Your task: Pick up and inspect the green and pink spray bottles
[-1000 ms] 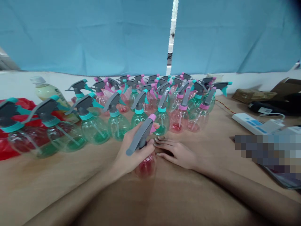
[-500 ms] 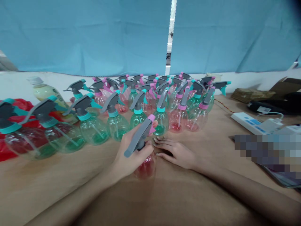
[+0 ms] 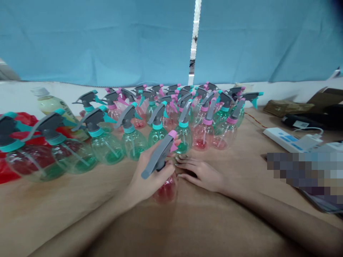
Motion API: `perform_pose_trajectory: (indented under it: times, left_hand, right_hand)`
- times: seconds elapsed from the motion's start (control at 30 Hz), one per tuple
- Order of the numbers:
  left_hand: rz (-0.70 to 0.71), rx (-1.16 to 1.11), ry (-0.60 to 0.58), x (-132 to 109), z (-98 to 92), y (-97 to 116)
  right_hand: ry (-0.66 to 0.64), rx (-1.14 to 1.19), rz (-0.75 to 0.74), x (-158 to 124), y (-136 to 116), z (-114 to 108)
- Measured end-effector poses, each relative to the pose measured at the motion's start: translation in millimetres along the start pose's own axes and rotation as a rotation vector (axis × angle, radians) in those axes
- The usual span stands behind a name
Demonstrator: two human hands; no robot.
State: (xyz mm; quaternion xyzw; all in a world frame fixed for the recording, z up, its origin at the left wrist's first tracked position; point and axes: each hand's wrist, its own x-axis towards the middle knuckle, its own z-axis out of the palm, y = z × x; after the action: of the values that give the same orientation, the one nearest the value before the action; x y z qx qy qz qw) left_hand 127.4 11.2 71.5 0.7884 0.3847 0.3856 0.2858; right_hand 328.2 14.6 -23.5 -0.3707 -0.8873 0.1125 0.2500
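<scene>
A pink spray bottle (image 3: 165, 191) with a grey and pink trigger head stands upright on the wooden table (image 3: 203, 217). My left hand (image 3: 150, 178) is wrapped round its neck, just under the head, and hides the collar. To the right of this bottle, my right hand (image 3: 200, 174) rests on the table with its fingers extended, the tips close to the bottle; whether they touch it I cannot tell. Just beyond my hands stand a green spray bottle (image 3: 183, 140) with a turquoise collar and a pink spray bottle (image 3: 203, 137).
Several more green and pink spray bottles (image 3: 107, 150) fill the back and left. A pale capped bottle (image 3: 55, 105) and a red plastic bag (image 3: 10, 171) are at left. On the right lie a white power strip (image 3: 284, 139) and a black case (image 3: 316, 119). A blue curtain (image 3: 107, 43) hangs behind.
The pink trigger below the nozzle of the held bottle looks slightly shifted. Both hands and the other bottles stay where they were.
</scene>
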Motion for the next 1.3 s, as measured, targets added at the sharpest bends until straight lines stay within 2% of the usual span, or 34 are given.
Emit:
perform_pose_trajectory:
  times: [0.83, 1.1, 1.3]
  left_hand:
    - [0.01, -0.095, -0.006, 0, 1.1, 0]
    - [0.008, -0.012, -0.014, 1, -3.2, 12]
    - [0.094, 0.079, 0.029, 2, -4.5, 14]
  right_hand:
    - [0.004, -0.003, -0.01, 0, 1, 1]
    - [-0.002, -0.01, 0.0, -1, 0, -1]
    - [0.001, -0.014, 0.0, -1, 0, 1]
